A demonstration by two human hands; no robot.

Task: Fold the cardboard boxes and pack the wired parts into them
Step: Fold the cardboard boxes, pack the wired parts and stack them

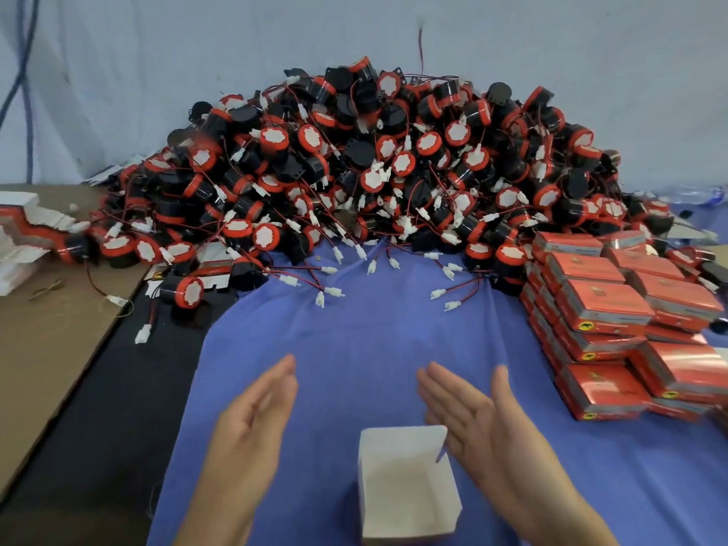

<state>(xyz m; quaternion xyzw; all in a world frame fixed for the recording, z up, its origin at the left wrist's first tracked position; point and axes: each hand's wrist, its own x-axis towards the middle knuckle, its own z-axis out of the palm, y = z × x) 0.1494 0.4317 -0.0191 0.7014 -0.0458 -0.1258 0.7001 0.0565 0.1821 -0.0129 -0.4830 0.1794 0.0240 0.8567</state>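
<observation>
Our left hand (252, 411) and right hand (484, 423) hover spread, holding nothing. The open box (407, 486) sits at 6 o'clock, with the parts (374, 171) heaped at 12. Tangled as they are, pulling one could drag others along.

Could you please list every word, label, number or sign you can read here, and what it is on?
No text can be read here.
Red packed boxes: pale print and a yellow oval mark, too blurred to read.
Wired parts: white discs on the caps, no legible lettering.
Open white box: no print visible.
</observation>
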